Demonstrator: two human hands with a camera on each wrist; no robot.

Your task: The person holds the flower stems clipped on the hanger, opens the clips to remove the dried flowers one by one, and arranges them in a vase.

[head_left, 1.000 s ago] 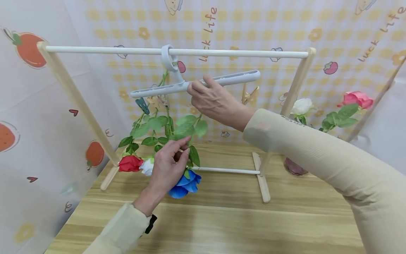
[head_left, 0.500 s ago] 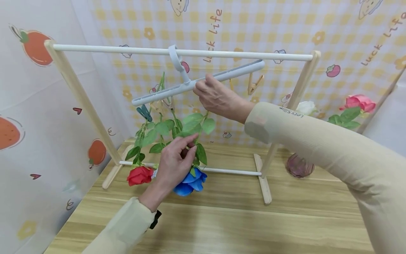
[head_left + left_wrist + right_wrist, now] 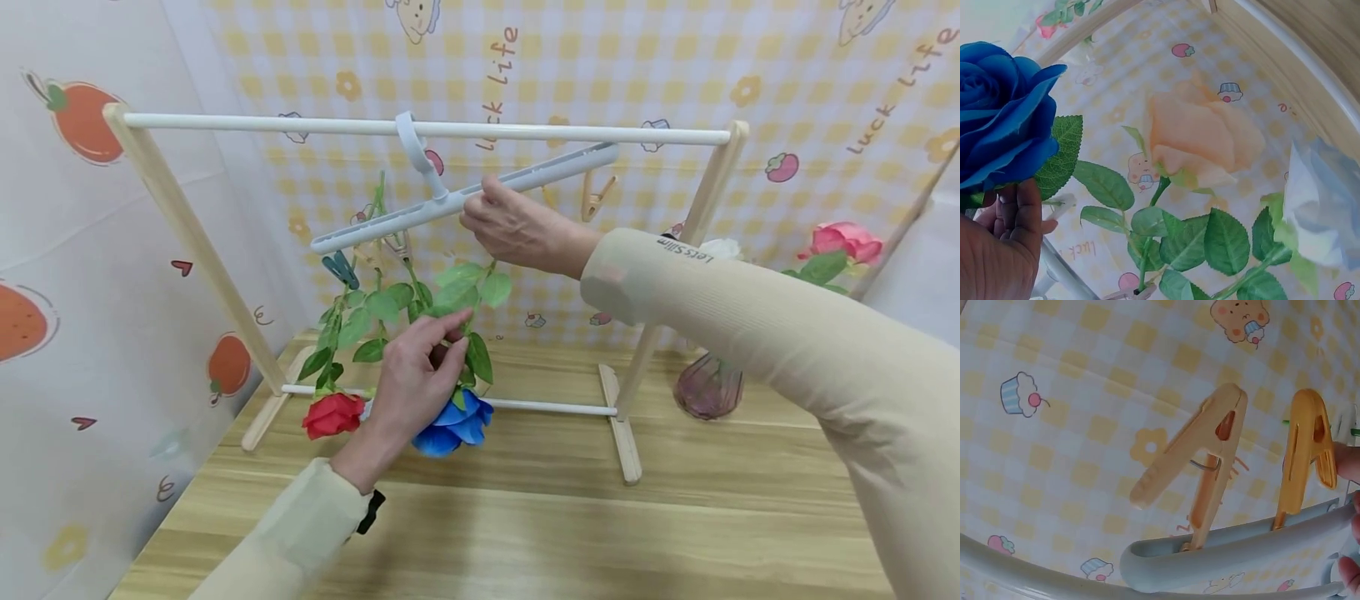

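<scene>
While the right hand (image 3: 510, 229) grips the tilted hanger (image 3: 465, 197) to steady it, the left hand (image 3: 416, 379) pinches a blue rose (image 3: 453, 423) stem.
Roses dangle head-down from clips, spare pegs (image 3: 1210, 462) at 3 o'clock.

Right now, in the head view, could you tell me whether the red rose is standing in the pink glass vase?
No, the red rose hangs head-down below the pale tilted hanger, while the pink glass vase stands far right.

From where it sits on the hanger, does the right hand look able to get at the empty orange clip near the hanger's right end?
Probably yes. The right hand grips the hanger, and the orange clip hangs just along the bar with nothing between them.
</scene>
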